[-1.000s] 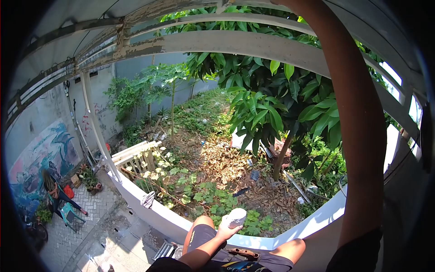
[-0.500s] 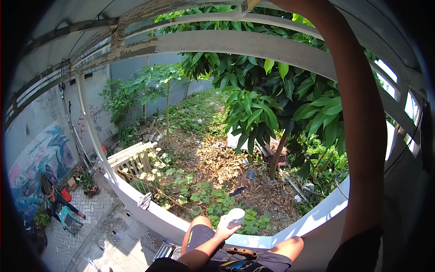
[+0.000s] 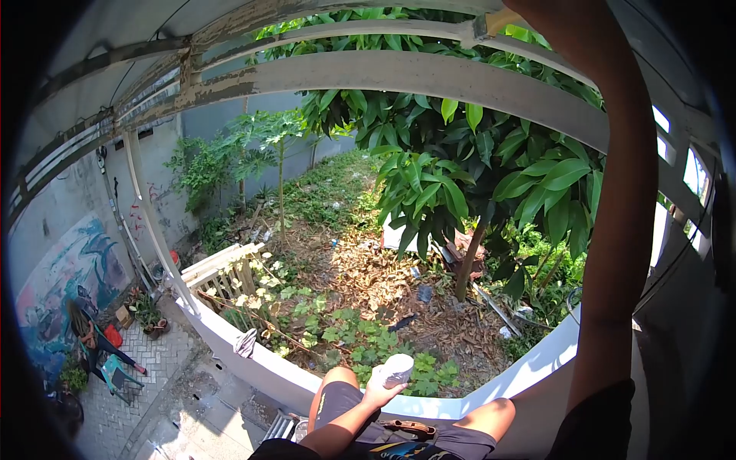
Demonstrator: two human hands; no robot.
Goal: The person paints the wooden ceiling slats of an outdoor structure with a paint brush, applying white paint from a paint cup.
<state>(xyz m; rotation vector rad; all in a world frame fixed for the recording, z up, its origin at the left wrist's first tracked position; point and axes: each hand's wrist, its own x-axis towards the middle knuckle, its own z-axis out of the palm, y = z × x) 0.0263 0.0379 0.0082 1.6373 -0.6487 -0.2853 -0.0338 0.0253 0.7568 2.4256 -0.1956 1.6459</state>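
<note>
Container (image 3: 399, 369), pale and roughly cylindrical, tilted; contents not discernible. Location: above the lap, between the bare knees, near the inner edge of the curved white parapet (image 3: 280, 373). Left hand (image 3: 379, 392): fingers wrapped around the container's side. Right hand (image 3: 537, 11): raised overhead, partly cut off by the upper edge of view, closed on a small tool (image 3: 494, 23) with a yellowish-tan part and a greyish end; exact type unclear. The greyish end lies at the upper rail (image 3: 360, 31), toward its right-hand stretch; whether it touches cannot be told. Broad beam (image 3: 368, 73), pale, peeling toward its left end, spans below that rail. Cloth (image 3: 244, 343), grey, draped over the parapet's left stretch. Slatted wooden frame (image 3: 222, 268), pale, beyond the parapet's outer edge, near the cloth. Ladder (image 3: 279, 427), partly visible, left of the lap. Ground at lower left: person (image 3: 84, 330) in dark trousers, beside a green stool (image 3: 117, 376) and a red bag (image 3: 113, 335); potted plants (image 3: 149, 313) nearby, before a painted wall (image 3: 73, 268).
</note>
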